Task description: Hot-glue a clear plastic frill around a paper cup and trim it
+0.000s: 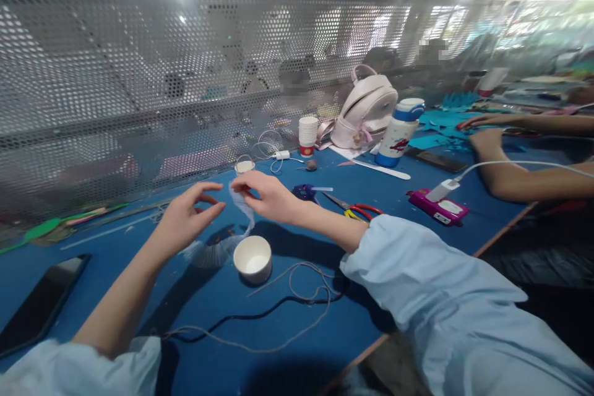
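My right hand (266, 196) pinches the top of a thin white pleated paper strip (244, 210) that hangs down and curls onto the blue table (362, 315) as a fanned coil (214, 252). My left hand (185, 218) hovers just left of the strip, thumb and fingers curled and slightly apart, holding nothing that I can see. A small white paper cup (253, 258) stands upright just below both hands. A grey cord (297, 288) loops across the table in front of the cup.
A black phone (39, 303) lies at left. Red-handled scissors (357, 207), a pink device with a white charger (439, 205), a stack of cups (307, 135), a pink backpack (366, 111) and a bottle (399, 139) sit beyond. Another person's arms (515, 176) rest at right. A perforated metal screen (139, 86) walls the far edge.
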Available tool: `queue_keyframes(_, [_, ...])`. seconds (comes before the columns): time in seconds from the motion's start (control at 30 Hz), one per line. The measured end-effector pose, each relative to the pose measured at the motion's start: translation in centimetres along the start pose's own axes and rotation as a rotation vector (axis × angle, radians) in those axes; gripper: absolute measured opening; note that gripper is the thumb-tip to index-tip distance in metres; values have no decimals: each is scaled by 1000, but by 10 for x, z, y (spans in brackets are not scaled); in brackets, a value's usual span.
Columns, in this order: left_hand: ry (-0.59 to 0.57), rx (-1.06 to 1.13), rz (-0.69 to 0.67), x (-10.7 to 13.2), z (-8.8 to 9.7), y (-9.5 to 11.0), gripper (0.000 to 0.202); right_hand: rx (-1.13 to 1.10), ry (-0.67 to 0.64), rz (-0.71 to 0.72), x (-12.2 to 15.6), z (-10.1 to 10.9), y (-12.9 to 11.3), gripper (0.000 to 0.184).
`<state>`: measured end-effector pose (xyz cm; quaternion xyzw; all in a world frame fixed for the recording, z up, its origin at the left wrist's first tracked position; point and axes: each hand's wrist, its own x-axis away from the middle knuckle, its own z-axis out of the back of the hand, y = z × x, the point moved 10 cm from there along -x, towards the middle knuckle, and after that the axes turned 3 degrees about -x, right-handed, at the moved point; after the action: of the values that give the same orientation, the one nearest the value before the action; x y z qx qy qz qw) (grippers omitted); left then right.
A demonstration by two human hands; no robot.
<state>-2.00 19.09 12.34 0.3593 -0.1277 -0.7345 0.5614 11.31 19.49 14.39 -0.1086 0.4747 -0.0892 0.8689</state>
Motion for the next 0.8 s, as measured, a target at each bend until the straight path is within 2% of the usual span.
queue_keyframes(0.1, [7,245,52,-15,-5,6,55,-91,-85,-22,-18,-11,1,24])
queue_keyframes(0.17, [30,306,79,-21,-6,8,49,-123,-98,-44,-28,-13,1,24])
queue_keyframes(0.23, [87,307,114,-24,0,6,35,-154,-44,-104,-35,-9,6,23])
queue_keyframes(0.3, [159,293,149,-24,11,4,22,-207,32,-226,-37,-6,19,25])
queue_keyframes(0.37, [230,288,183,-25,23,1,15,-287,53,-394,-33,-13,38,36])
queue_keyframes(0.47, [343,326,214,-27,40,-3,13,-392,-72,-602,-22,-44,58,51])
queue_keyframes(0.57, [386,355,234,-31,50,-3,19,-319,-197,-667,-16,-69,65,38])
queue_keyframes(0.67, [422,324,223,-32,62,4,20,-238,-211,-670,-18,-77,74,14])
queue_keyframes(0.8, [526,311,178,-27,94,12,19,-224,-202,-716,-22,-74,96,15])
